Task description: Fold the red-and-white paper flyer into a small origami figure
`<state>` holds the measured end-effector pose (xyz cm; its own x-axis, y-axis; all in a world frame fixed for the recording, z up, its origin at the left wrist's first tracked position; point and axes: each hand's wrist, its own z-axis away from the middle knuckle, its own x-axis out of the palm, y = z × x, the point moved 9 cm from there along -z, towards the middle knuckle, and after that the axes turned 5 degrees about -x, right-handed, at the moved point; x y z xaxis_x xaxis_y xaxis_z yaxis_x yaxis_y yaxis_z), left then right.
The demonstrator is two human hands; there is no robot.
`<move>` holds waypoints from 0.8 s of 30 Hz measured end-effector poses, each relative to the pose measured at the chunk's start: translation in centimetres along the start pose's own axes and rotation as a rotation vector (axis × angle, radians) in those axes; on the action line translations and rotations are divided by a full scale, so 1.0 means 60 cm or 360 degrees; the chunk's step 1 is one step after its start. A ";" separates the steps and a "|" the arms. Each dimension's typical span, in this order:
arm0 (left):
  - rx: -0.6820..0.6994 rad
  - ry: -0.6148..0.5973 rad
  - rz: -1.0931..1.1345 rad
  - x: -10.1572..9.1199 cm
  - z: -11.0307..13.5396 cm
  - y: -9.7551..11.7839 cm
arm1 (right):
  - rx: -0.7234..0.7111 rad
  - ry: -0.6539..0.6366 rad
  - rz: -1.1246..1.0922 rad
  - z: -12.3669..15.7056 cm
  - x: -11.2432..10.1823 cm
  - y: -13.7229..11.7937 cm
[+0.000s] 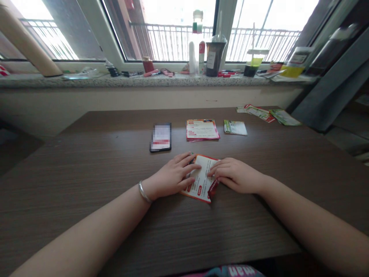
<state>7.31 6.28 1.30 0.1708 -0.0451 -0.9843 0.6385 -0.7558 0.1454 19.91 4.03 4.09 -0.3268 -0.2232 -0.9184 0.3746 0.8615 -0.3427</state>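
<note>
Leaflet: on my feed the leaflet (201,177) lay on the surface straight ahead of the person, between the two hands and touched by both.
Long axis: it ran from near to far, with the far end leaning a little to the right. The white face with red labels was up.
Left hand: the left hand (172,177) lay flat, palm down, with its fingers slightly spread over the leaflet's left half and pressing it down. A bracelet (143,192) sat on that wrist.
Right hand: the right hand (236,176) had its fingers drawn together on the right edge. A red flap (213,187) stood turned up by the thumb, and I read that as a pinch on the flap.
Nearer hand: neither, since each covered its own side and the bare middle strip showed between the fingertips.
Surface: the surface (86,173) was dark wood grain. Farther out lay a phone (160,137), a red leaflet stack (201,129) beside it and a green stack (235,127) to the right. More loose leaflets (259,112) lay at the far right corner.
Room: a stone windowsill (86,81) ran behind the surface under bright windows with railings outside. It was crowded with a dark drink cup (215,57), bottles and small clutter. A cardboard tube (25,42) leaned at the left.
</note>
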 end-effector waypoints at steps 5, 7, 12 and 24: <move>-0.0029 0.0018 -0.0005 0.000 0.000 0.007 | 0.0054 -0.0016 -0.0103 0.005 -0.005 0.010; -0.0037 0.0024 -0.0007 0.001 0.000 0.008 | 0.0055 -0.0025 -0.0148 0.007 -0.005 0.012; -0.0010 0.0048 0.0017 0.003 0.001 0.013 | 0.0173 -0.0026 -0.0197 0.010 -0.003 0.029; 0.0053 0.0042 -0.0006 0.017 -0.002 0.038 | 0.0545 -0.0206 -0.0038 0.034 0.026 0.084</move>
<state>9.01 4.60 0.65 0.1886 -0.0251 -0.9817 0.6137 -0.7774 0.1378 23.07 7.10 0.54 -0.2348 -0.3158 -0.9193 0.6441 0.6578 -0.3905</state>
